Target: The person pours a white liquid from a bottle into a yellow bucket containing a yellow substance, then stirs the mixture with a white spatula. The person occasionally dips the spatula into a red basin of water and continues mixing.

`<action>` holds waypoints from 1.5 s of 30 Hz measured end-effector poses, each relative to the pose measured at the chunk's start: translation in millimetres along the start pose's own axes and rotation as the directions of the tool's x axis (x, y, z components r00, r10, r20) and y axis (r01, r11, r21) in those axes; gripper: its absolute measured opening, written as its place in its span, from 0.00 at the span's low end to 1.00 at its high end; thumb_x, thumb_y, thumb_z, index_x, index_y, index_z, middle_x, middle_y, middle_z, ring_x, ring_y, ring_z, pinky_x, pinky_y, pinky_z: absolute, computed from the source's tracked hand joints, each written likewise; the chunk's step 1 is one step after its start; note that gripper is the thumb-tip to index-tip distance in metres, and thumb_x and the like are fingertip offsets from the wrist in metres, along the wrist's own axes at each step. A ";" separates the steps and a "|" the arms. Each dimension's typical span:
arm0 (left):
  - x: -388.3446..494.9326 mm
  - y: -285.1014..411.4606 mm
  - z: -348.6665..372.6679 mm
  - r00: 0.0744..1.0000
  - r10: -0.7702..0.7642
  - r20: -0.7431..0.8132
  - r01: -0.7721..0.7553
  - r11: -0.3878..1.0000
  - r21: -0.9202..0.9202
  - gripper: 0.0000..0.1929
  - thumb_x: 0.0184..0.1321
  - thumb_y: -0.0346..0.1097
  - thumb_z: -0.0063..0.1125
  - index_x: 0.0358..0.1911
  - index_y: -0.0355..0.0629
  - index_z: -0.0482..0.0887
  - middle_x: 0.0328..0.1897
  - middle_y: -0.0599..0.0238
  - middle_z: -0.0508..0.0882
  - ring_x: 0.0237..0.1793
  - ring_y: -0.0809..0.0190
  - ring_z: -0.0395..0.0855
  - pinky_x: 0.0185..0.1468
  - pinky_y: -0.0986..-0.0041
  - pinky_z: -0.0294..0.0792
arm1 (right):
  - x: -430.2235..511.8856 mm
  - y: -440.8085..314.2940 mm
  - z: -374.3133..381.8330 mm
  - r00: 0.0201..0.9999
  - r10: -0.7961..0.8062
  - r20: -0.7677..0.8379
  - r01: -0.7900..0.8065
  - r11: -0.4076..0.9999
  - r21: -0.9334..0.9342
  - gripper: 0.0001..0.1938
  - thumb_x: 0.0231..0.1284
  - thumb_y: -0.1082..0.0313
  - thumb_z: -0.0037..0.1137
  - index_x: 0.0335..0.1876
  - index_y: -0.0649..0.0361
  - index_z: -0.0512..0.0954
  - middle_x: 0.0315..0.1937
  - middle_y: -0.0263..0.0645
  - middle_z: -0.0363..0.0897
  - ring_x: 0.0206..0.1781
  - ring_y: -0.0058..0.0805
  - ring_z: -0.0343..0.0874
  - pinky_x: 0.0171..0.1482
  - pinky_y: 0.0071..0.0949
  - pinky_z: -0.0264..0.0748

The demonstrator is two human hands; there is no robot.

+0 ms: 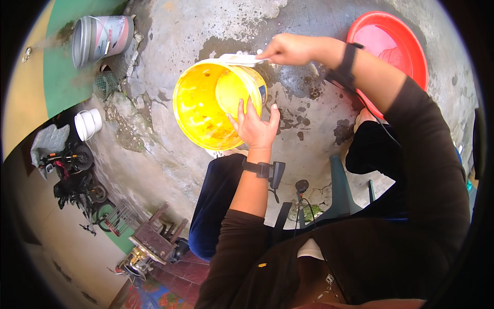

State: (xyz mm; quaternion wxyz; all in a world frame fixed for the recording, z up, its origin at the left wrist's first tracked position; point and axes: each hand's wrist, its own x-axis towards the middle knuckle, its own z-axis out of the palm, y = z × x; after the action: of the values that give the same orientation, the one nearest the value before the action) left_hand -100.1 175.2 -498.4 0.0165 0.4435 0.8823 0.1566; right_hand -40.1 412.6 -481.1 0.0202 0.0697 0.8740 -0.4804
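A yellow plastic bucket [197, 112] is tilted over the wet concrete, its mouth towards me and its inside streaked. My left hand [256, 125] grips its near rim, the spread fingers over the opening and the thumb on the outer side. In my right hand [287, 49] is the handle of a white scrub brush [235, 59]. The brush lies along the bucket's far outer wall, by the rim; whether its bristles touch the wall is hard to tell. Both wrists wear black strapped devices.
A red plastic basin [418, 58] with liquid in it stands at right, beside my foot. Far left are a grey paint pail [115, 36], a white pail [88, 123] and a parked motorcycle [71, 166]. A wooden chair [154, 239] stands lower left. Green plastic legs [339, 185] show beneath me.
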 end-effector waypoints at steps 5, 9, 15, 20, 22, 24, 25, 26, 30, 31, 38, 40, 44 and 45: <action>-0.1 0.0 -0.8 1.000 0.001 0.006 -0.001 1.000 0.018 0.30 0.43 0.53 0.59 0.46 0.37 0.76 0.48 0.48 0.78 0.57 0.52 0.70 0.66 0.47 0.41 | 40.3 -1.4 13.9 0.986 -0.102 -0.132 0.099 0.995 -0.033 0.15 0.50 0.69 0.49 0.46 0.56 0.77 0.32 0.45 0.80 0.33 0.39 0.79 0.39 0.31 0.74; 0.0 -1.3 -3.7 1.000 0.021 0.002 -0.021 1.000 0.018 0.30 0.43 0.53 0.59 0.45 0.37 0.77 0.47 0.47 0.78 0.57 0.51 0.70 0.65 0.46 0.41 | 112.4 10.6 28.6 0.979 0.152 -0.138 -0.112 0.957 0.267 0.16 0.53 0.64 0.53 0.48 0.57 0.76 0.27 0.44 0.80 0.30 0.35 0.79 0.35 0.33 0.74; -0.7 -0.8 -2.8 1.000 0.013 -0.008 -0.013 1.000 -0.014 0.29 0.43 0.54 0.58 0.45 0.36 0.77 0.46 0.45 0.78 0.57 0.50 0.70 0.65 0.45 0.40 | 118.1 -0.7 24.9 0.894 0.409 -0.182 -0.342 0.886 0.314 0.43 0.40 0.52 0.66 0.63 0.62 0.59 0.45 0.49 0.76 0.28 0.38 0.78 0.31 0.33 0.75; -0.4 -1.1 -3.9 1.000 0.025 -0.015 -0.025 1.000 -0.003 0.29 0.43 0.54 0.58 0.45 0.37 0.77 0.46 0.46 0.78 0.57 0.50 0.69 0.65 0.45 0.40 | 123.1 -12.3 31.6 0.909 0.417 0.018 -0.407 0.877 0.255 0.51 0.35 0.53 0.69 0.66 0.65 0.51 0.51 0.53 0.70 0.29 0.40 0.78 0.24 0.31 0.75; -2.1 -3.6 -3.4 0.999 0.037 -0.013 -0.037 0.999 -0.024 0.29 0.44 0.55 0.57 0.45 0.38 0.77 0.46 0.49 0.78 0.58 0.50 0.69 0.65 0.43 0.39 | 126.2 -8.3 33.0 0.905 0.425 0.034 -0.420 0.875 0.242 0.51 0.34 0.54 0.70 0.66 0.65 0.51 0.50 0.54 0.71 0.30 0.40 0.78 0.23 0.31 0.75; -5.9 -10.2 -3.5 0.996 0.092 -0.003 -0.092 0.996 -0.004 0.29 0.45 0.55 0.56 0.46 0.40 0.77 0.47 0.53 0.79 0.58 0.51 0.68 0.64 0.42 0.37 | 120.6 -3.1 32.6 0.920 0.393 0.002 -0.379 0.884 0.273 0.51 0.33 0.55 0.70 0.65 0.65 0.52 0.49 0.54 0.71 0.30 0.40 0.79 0.22 0.31 0.74; -7.5 -15.4 -3.8 0.991 0.136 0.004 -0.136 0.991 0.019 0.29 0.45 0.56 0.55 0.46 0.41 0.77 0.47 0.55 0.79 0.59 0.51 0.68 0.64 0.41 0.36 | 113.5 -0.9 32.2 0.895 0.443 -0.053 -0.416 0.871 0.260 0.50 0.33 0.55 0.70 0.65 0.66 0.53 0.49 0.54 0.71 0.31 0.40 0.79 0.24 0.31 0.75; -8.2 -21.8 -4.2 0.984 0.178 0.011 -0.179 0.983 0.042 0.29 0.46 0.56 0.54 0.47 0.42 0.78 0.47 0.57 0.79 0.59 0.51 0.67 0.64 0.40 0.35 | 103.6 -1.2 34.0 0.882 0.464 -0.081 -0.428 0.862 0.271 0.49 0.33 0.55 0.70 0.64 0.66 0.54 0.49 0.54 0.71 0.33 0.40 0.79 0.26 0.31 0.76; -1.3 -64.8 -20.9 0.915 0.395 0.075 -0.402 0.909 0.109 0.29 0.45 0.57 0.53 0.48 0.47 0.77 0.49 0.61 0.78 0.62 0.51 0.64 0.64 0.38 0.28 | 46.9 -13.7 57.4 0.745 0.606 -0.278 -0.471 0.774 0.423 0.48 0.32 0.53 0.71 0.61 0.70 0.58 0.48 0.56 0.72 0.45 0.43 0.76 0.41 0.31 0.76; 3.4 -76.5 -28.8 0.910 0.409 0.071 -0.415 0.901 0.129 0.29 0.44 0.58 0.53 0.48 0.47 0.77 0.50 0.61 0.78 0.63 0.50 0.62 0.64 0.39 0.27 | 33.0 -19.4 69.3 0.664 0.671 -0.331 -0.536 0.735 0.415 0.48 0.33 0.53 0.70 0.61 0.70 0.57 0.48 0.56 0.72 0.40 0.42 0.79 0.36 0.30 0.78; 2.9 -77.2 -53.5 0.953 0.230 0.198 -0.242 0.969 0.042 0.25 0.53 0.50 0.49 0.52 0.44 0.75 0.54 0.62 0.76 0.66 0.49 0.55 0.64 0.41 0.22 | -48.7 -27.2 124.1 0.511 0.748 -0.423 -0.227 0.592 0.773 0.29 0.59 0.56 0.45 0.62 0.64 0.58 0.45 0.54 0.75 0.49 0.41 0.76 0.50 0.32 0.71; -3.2 -55.7 -47.4 0.967 0.156 0.200 -0.164 0.986 0.023 0.23 0.56 0.47 0.46 0.52 0.43 0.74 0.54 0.62 0.76 0.67 0.49 0.54 0.64 0.42 0.21 | -71.2 -27.8 127.7 0.555 0.727 -0.404 -0.246 0.607 0.755 0.23 0.61 0.62 0.42 0.62 0.56 0.62 0.36 0.48 0.78 0.37 0.35 0.79 0.43 0.31 0.74; -3.4 -17.2 -30.1 0.973 0.040 0.228 -0.043 0.999 0.007 0.27 0.62 0.50 0.38 0.59 0.40 0.65 0.61 0.59 0.69 0.69 0.47 0.47 0.63 0.41 0.21 | -101.3 -46.8 158.2 0.632 0.565 -0.531 -0.143 0.758 0.636 0.19 0.61 0.65 0.41 0.59 0.48 0.66 0.33 0.48 0.77 0.33 0.42 0.78 0.40 0.34 0.73; -2.5 -11.3 -27.4 0.976 0.030 0.216 -0.035 0.999 0.021 0.28 0.62 0.51 0.36 0.61 0.40 0.63 0.63 0.59 0.66 0.69 0.46 0.46 0.63 0.40 0.21 | -104.5 -54.2 171.5 0.676 0.550 -0.490 -0.105 0.731 0.675 0.18 0.61 0.65 0.42 0.58 0.45 0.67 0.33 0.50 0.77 0.33 0.45 0.77 0.39 0.35 0.73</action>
State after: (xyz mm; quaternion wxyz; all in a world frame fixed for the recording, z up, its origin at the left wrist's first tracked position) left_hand -111.9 159.7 -475.9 0.1041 0.4723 0.8699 0.0970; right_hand 50.2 228.7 -517.2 -0.2227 0.4029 0.5950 -0.6589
